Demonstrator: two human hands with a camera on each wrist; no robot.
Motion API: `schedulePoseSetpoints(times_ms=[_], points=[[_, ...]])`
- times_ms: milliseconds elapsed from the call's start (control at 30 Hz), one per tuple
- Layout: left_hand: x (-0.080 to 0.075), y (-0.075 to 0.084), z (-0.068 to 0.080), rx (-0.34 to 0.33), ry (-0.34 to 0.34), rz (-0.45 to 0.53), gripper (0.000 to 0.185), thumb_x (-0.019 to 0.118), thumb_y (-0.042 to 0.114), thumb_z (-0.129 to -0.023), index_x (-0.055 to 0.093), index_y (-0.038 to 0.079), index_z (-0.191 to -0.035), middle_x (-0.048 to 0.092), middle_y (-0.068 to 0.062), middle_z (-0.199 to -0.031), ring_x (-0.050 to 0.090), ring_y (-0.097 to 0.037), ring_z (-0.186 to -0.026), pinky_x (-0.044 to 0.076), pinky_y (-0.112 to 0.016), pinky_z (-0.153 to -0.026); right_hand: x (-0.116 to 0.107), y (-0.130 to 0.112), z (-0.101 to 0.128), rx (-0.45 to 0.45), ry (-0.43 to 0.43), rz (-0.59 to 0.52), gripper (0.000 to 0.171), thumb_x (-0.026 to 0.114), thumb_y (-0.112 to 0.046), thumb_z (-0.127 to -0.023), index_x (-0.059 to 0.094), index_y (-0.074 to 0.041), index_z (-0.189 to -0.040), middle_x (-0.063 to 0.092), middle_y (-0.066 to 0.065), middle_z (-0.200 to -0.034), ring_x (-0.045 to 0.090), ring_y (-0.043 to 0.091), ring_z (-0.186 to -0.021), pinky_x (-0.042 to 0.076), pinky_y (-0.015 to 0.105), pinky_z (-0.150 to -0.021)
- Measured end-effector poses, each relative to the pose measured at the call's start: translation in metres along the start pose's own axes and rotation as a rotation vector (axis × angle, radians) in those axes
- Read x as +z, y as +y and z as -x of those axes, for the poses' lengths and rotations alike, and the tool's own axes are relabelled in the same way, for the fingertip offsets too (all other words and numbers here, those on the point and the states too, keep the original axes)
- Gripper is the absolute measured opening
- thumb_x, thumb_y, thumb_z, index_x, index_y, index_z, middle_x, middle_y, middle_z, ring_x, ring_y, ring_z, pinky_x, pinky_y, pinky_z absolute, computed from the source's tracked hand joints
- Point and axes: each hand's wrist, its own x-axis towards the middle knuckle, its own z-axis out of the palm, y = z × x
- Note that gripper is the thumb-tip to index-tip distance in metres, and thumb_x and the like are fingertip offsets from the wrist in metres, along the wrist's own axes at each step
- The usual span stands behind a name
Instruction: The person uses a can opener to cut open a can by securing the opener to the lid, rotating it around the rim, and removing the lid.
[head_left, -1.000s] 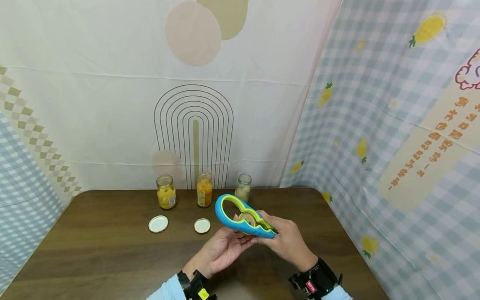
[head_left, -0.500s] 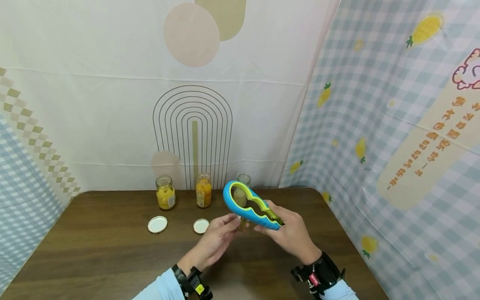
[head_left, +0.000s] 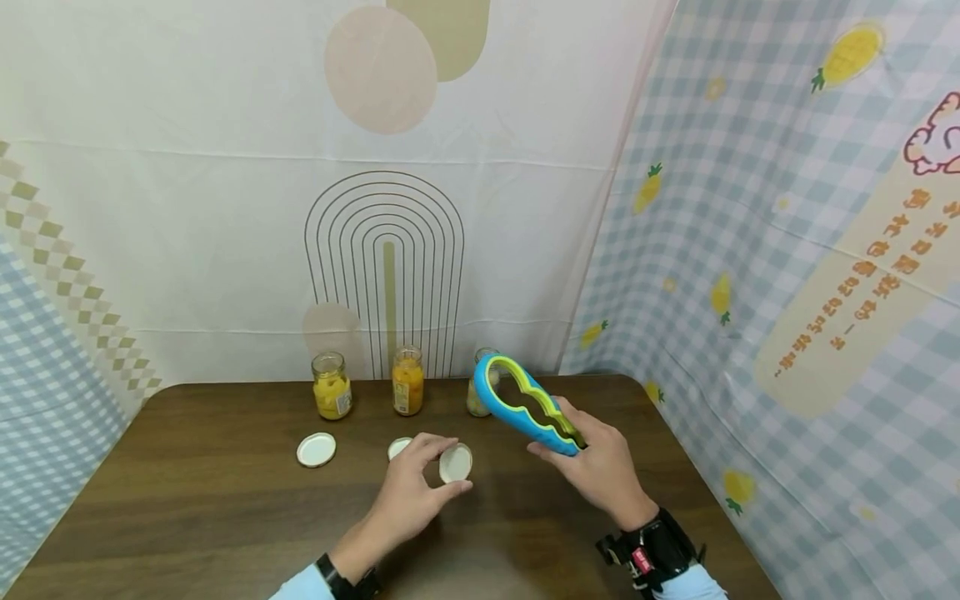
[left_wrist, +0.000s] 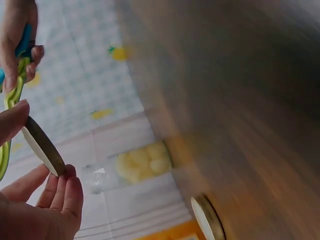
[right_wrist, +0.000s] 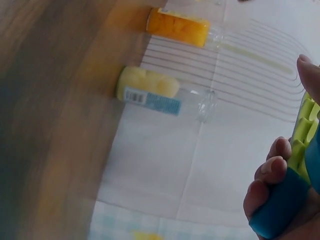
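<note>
My left hand [head_left: 397, 504] pinches a round jar lid [head_left: 455, 463] between thumb and fingers, a little above the table. The lid's pale inner face shows in the head view; its rim is gold-coloured in the left wrist view. My right hand [head_left: 606, 468] grips a blue and lime-green jar opener [head_left: 525, 423] by its handle end, and no lid is in its scalloped loop. Behind the opener stands an uncapped glass jar with pale fruit [right_wrist: 150, 84], partly hidden in the head view. A second lid [head_left: 397, 447] lies on the table, partly covered by my left hand.
Along the back edge of the brown table [head_left: 225, 517] stand an uncapped jar of yellow fruit [head_left: 332, 395] and an uncapped jar of orange fruit [head_left: 408, 385]. Another lid [head_left: 316, 450] lies in front of the yellow one. Printed cloths hang behind and at both sides.
The lid has come out of the jar opener's loop into my left hand, which has shifted left with it. My right hand has moved right and slightly up with the opener.
</note>
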Motion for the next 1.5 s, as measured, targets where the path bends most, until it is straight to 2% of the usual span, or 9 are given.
schedulePoseSetpoints(times_ms=[167,367,600,967,1067,1167,1300,1400,1500], points=[[-0.005,-0.006,0.008,0.014,-0.050,-0.104,0.056,0.095,0.030,-0.082,0.075,0.014,-0.131,0.070,0.002,-0.123,0.067,-0.018,-0.113,0.055,-0.031,-0.089,-0.001,0.009,0.008,0.075,-0.004,-0.002,0.074,0.095,-0.044,-0.078,0.068,-0.025,-0.144,0.081,-0.001,-0.118,0.070,0.008,-0.084,0.056,0.026,-0.070],[-0.011,-0.013,0.013,0.007,-0.069,-0.130,0.056,0.095,0.024,-0.080,0.075,0.012,-0.131,0.071,0.000,-0.122,0.068,-0.021,-0.112,0.058,-0.037,-0.092,0.002,0.014,0.015,0.121,-0.029,-0.004,0.080,0.093,-0.047,-0.080,0.064,-0.019,-0.149,0.077,0.006,-0.134,0.075,0.015,-0.093,0.058,0.028,-0.073],[-0.013,-0.020,0.016,0.018,-0.086,-0.132,0.057,0.095,0.020,-0.080,0.074,0.007,-0.131,0.070,0.000,-0.121,0.069,-0.023,-0.113,0.058,-0.036,-0.092,0.002,0.013,0.015,0.139,-0.030,-0.008,0.079,0.092,-0.049,-0.081,0.064,-0.022,-0.149,0.078,0.005,-0.132,0.074,0.013,-0.093,0.057,0.028,-0.074],[-0.016,-0.023,0.015,0.040,-0.150,-0.164,0.057,0.096,0.028,-0.078,0.077,0.004,-0.126,0.073,0.001,-0.114,0.070,-0.023,-0.106,0.058,-0.033,-0.087,0.004,0.014,0.017,0.184,-0.057,0.022,0.083,0.091,-0.054,-0.080,0.062,-0.024,-0.151,0.078,0.005,-0.131,0.072,0.012,-0.091,0.054,0.028,-0.073],[-0.017,-0.025,0.013,0.041,-0.184,-0.171,0.056,0.096,0.030,-0.078,0.078,0.004,-0.124,0.073,0.001,-0.114,0.071,-0.022,-0.104,0.057,-0.032,-0.085,0.003,0.013,0.016,0.178,-0.057,0.044,0.084,0.092,-0.052,-0.079,0.062,-0.020,-0.151,0.078,0.006,-0.132,0.073,0.014,-0.093,0.056,0.031,-0.074],[-0.016,-0.027,0.008,0.029,-0.248,-0.185,0.053,0.097,0.030,-0.078,0.079,0.006,-0.122,0.074,-0.001,-0.112,0.069,-0.019,-0.101,0.056,-0.033,-0.081,0.003,0.013,0.016,0.168,-0.052,0.059,0.086,0.092,-0.050,-0.078,0.062,-0.018,-0.152,0.077,0.008,-0.133,0.075,0.017,-0.095,0.058,0.035,-0.076],[-0.008,-0.031,-0.001,0.040,-0.326,-0.189,0.048,0.098,0.024,-0.076,0.079,0.006,-0.116,0.074,-0.006,-0.109,0.067,-0.019,-0.095,0.055,-0.036,-0.078,0.002,0.012,0.016,0.164,-0.044,0.057,0.087,0.093,-0.047,-0.078,0.061,-0.017,-0.153,0.075,0.010,-0.138,0.077,0.021,-0.101,0.060,0.039,-0.078],[0.011,-0.048,-0.010,0.107,-0.357,-0.221,0.048,0.098,0.024,-0.075,0.078,0.005,-0.115,0.075,-0.008,-0.107,0.066,-0.020,-0.093,0.055,-0.037,-0.077,0.001,0.011,0.017,0.173,-0.046,0.053,0.088,0.093,-0.047,-0.079,0.059,-0.015,-0.154,0.073,0.011,-0.141,0.077,0.023,-0.105,0.060,0.041,-0.081],[0.032,-0.062,-0.019,0.138,-0.381,-0.266,0.052,0.100,0.026,-0.071,0.079,0.006,-0.115,0.076,-0.009,-0.109,0.068,-0.021,-0.095,0.056,-0.036,-0.076,0.000,0.009,0.017,0.169,-0.043,0.060,0.089,0.093,-0.048,-0.080,0.058,-0.013,-0.154,0.074,0.013,-0.139,0.077,0.025,-0.105,0.060,0.042,-0.081]])
